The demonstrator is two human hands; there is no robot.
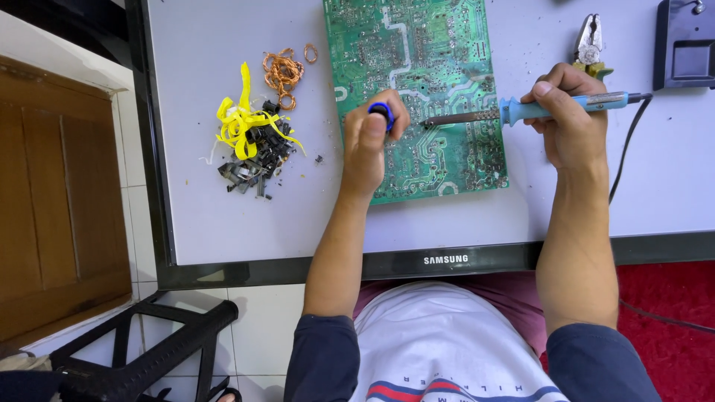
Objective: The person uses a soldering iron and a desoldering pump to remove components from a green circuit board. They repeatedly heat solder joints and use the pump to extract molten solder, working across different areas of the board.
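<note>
I count one green circuit board [417, 82], and beside it one soldering iron [521, 112], one pliers [590, 45], two hands.

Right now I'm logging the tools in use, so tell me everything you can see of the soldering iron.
The soldering iron has a light-blue plastic handle, a dark metal shaft and a black cord trailing right. It lies nearly level, gripped by the right hand, tip pointing left onto the green circuit board.

green circuit board [417, 89], blue soldering iron [551, 108], yellow strips [242, 119]
</note>
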